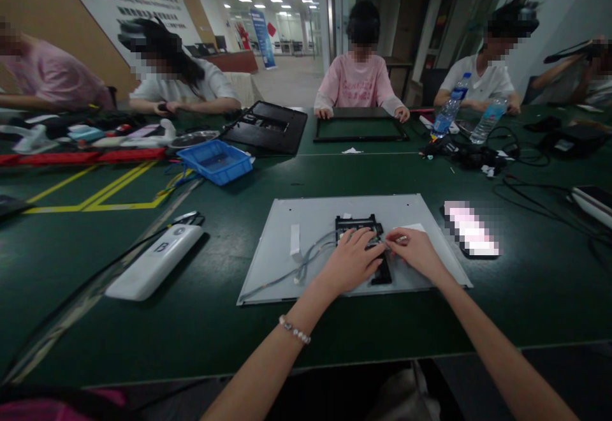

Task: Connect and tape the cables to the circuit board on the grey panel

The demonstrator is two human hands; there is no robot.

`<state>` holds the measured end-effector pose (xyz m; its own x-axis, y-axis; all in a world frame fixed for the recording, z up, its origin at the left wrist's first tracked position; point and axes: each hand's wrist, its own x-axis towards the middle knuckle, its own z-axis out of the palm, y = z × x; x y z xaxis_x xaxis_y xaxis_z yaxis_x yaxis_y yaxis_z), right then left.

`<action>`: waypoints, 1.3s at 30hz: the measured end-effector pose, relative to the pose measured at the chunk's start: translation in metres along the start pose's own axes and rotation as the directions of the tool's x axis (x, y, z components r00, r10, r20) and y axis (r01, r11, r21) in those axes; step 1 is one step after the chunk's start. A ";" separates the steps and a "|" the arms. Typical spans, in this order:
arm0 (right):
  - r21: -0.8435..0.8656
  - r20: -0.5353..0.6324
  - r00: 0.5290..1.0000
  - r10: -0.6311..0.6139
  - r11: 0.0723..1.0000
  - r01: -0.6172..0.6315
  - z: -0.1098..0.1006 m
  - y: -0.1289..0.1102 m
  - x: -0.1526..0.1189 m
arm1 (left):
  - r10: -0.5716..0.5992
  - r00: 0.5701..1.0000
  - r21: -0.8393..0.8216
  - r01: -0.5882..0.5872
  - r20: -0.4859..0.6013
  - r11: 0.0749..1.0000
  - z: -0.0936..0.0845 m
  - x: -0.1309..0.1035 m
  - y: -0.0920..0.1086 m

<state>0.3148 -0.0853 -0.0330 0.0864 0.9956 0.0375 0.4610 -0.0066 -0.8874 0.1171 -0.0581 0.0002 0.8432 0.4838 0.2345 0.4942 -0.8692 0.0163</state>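
Note:
A flat light-grey panel [268, 236], like the back of a display, lies on the table before me. On its middle sits a black plastic frame [356, 221] with a bit of circuit board showing, and grey cables [280, 275] run from it to the panel's lower left. My left hand [349, 260] rests over the black frame with its fingers stretched out, hiding much of it. Just right of it, my right hand [415, 252] has thumb and forefinger pinched at the frame's right edge. What the pinch holds is too small to make out.
A white power bank [155, 265] with a cable lies left, a phone [471, 229] right. Farther off are a blue tray [215, 159], a black laptop shell [268, 124], water bottles [449, 107] and tangled cables [471, 154]. Across the table, a person's hands touch a black bezel [361, 138].

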 end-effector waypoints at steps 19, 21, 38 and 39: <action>-0.060 -0.159 0.987 -0.034 0.998 0.025 -0.018 0.003 -0.001 | -0.439 0.883 -0.206 0.405 -0.167 0.891 -0.038 -0.029 -0.102; -0.069 -0.152 0.986 -0.064 0.996 0.054 -0.017 0.003 -0.002 | -0.484 0.870 -0.183 0.463 -0.093 0.867 -0.033 -0.042 -0.130; -0.272 -0.166 0.962 -0.218 0.948 0.168 -0.019 0.003 -0.003 | -0.687 0.726 -0.587 0.566 0.023 0.579 -0.040 -0.072 -0.141; -0.272 -0.171 0.958 -0.231 0.946 0.179 -0.020 0.000 -0.003 | -0.709 0.705 -0.651 0.539 0.000 0.535 -0.044 -0.073 -0.137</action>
<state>0.3322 -0.0906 -0.0242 0.1277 0.9390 0.3192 0.6913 0.1465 -0.7076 -0.0214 0.0207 0.0240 0.2439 0.9576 0.1535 0.5808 -0.2710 0.7676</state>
